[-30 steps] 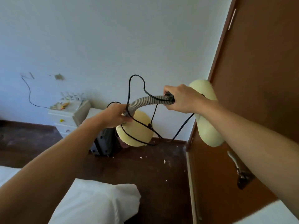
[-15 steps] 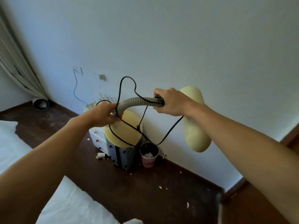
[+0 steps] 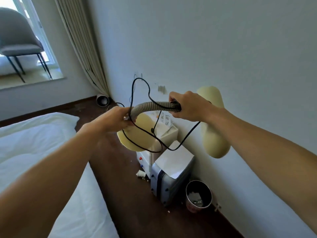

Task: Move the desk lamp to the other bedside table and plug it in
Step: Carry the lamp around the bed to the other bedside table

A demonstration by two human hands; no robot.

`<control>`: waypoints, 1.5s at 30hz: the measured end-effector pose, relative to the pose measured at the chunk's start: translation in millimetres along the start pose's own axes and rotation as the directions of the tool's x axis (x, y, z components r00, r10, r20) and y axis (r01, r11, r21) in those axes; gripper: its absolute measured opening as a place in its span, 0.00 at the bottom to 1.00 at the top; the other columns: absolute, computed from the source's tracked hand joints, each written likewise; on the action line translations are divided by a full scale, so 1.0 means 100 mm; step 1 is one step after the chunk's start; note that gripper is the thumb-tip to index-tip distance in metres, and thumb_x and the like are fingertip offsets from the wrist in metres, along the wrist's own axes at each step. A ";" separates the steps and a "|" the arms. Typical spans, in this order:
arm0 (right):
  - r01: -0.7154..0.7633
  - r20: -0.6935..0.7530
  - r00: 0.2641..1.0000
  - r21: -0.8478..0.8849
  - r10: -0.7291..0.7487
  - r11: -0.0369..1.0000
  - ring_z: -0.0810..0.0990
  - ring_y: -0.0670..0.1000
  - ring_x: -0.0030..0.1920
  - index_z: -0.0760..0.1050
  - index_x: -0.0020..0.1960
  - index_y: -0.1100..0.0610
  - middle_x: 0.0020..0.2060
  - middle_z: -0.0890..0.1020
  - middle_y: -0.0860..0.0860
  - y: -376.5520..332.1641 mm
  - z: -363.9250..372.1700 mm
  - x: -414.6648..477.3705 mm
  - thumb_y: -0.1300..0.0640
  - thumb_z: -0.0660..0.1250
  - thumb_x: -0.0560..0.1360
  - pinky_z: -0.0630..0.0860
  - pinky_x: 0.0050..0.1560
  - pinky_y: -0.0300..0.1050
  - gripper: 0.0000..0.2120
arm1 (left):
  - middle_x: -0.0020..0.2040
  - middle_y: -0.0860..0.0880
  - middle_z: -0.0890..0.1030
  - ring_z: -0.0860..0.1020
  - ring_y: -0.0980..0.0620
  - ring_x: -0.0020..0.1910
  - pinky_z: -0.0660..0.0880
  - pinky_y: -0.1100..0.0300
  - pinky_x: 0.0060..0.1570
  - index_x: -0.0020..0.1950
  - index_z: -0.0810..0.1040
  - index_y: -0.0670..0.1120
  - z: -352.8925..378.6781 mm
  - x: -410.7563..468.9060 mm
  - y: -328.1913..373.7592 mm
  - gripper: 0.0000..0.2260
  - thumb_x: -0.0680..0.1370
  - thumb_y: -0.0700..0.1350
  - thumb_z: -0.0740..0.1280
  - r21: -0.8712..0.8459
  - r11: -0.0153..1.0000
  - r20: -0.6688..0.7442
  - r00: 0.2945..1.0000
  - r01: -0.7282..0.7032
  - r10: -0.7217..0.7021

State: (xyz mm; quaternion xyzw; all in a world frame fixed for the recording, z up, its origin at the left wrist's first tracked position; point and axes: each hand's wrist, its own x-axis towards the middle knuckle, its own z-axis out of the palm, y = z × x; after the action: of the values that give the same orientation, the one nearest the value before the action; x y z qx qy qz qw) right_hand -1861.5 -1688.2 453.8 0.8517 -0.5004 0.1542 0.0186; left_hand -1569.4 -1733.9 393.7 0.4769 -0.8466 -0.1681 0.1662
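Note:
I carry a cream desk lamp in the air in front of me. Its grey ribbed gooseneck (image 3: 151, 106) runs between my hands. My left hand (image 3: 116, 117) grips the neck's lower end just above the round cream base (image 3: 137, 134). My right hand (image 3: 190, 107) grips the neck's upper end together with the plug end of the cord; the long cream shade (image 3: 212, 124) hangs behind that wrist. The black cord (image 3: 142, 86) loops above and below the neck. A white bedside table (image 3: 168, 133) stands against the wall, partly hidden behind the base.
A white and dark case (image 3: 169, 174) with a sheet of paper on top leans beside the bedside table. A bin (image 3: 199, 194) with rubbish stands by the wall. The white bed (image 3: 37, 152) fills the left. A curtain (image 3: 82, 47), a small can (image 3: 103, 100) and a grey chair (image 3: 17, 40) are further back.
The view has swung left: the brown door has gone out of sight, and the curtain, window, chair and more of the bed have come in. Both hands keep the same grip on the lamp.

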 end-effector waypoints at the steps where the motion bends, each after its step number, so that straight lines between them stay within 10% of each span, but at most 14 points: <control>1: 0.028 -0.003 1.000 0.006 -0.028 1.000 0.71 0.51 0.30 0.69 0.49 0.54 0.32 0.73 0.47 0.11 0.08 0.22 0.56 0.70 0.73 0.63 0.29 0.42 0.10 | 0.46 0.50 0.83 0.81 0.47 0.47 0.79 0.44 0.51 0.50 0.78 0.57 -0.03 0.13 -0.12 0.11 0.68 0.53 0.69 0.007 1.000 -0.006 1.000 0.031 -0.030; 20: 0.550 -0.054 0.834 0.125 -0.548 0.825 0.68 0.50 0.27 0.70 0.48 0.57 0.27 0.68 0.44 0.16 1.38 4.65 0.56 0.71 0.73 0.59 0.26 0.39 0.10 | 0.44 0.49 0.83 0.81 0.48 0.45 0.79 0.48 0.50 0.44 0.77 0.53 -1.08 1.31 -2.87 0.10 0.71 0.41 0.75 -0.064 0.854 -0.331 0.797 0.516 -0.506; 32: 0.589 -0.045 0.808 0.102 -0.588 0.802 0.70 0.54 0.27 0.70 0.49 0.57 0.27 0.69 0.45 -0.30 2.40 7.74 0.56 0.71 0.73 0.60 0.25 0.41 0.11 | 0.43 0.52 0.82 0.80 0.51 0.44 0.79 0.51 0.50 0.45 0.78 0.52 -2.27 2.50 -5.66 0.09 0.70 0.42 0.75 -0.072 0.850 -0.308 0.799 0.522 -0.517; 45: 0.489 -0.075 0.871 0.052 -0.485 0.871 0.69 0.56 0.29 0.72 0.52 0.56 0.30 0.74 0.50 0.76 3.48 10.74 0.56 0.71 0.72 0.64 0.32 0.44 0.12 | 0.41 0.52 0.81 0.80 0.49 0.42 0.79 0.46 0.49 0.42 0.73 0.59 -2.88 4.99 -8.09 0.12 0.68 0.46 0.74 -0.025 0.899 -0.229 0.873 0.438 -0.431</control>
State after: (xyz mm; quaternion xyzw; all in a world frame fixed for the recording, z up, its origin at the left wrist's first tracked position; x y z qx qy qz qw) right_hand -1357.0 -2700.1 414.8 0.9455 -0.2632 0.1871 0.0420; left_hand -1078.9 -2596.5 351.3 0.6731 -0.6953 -0.1333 0.2138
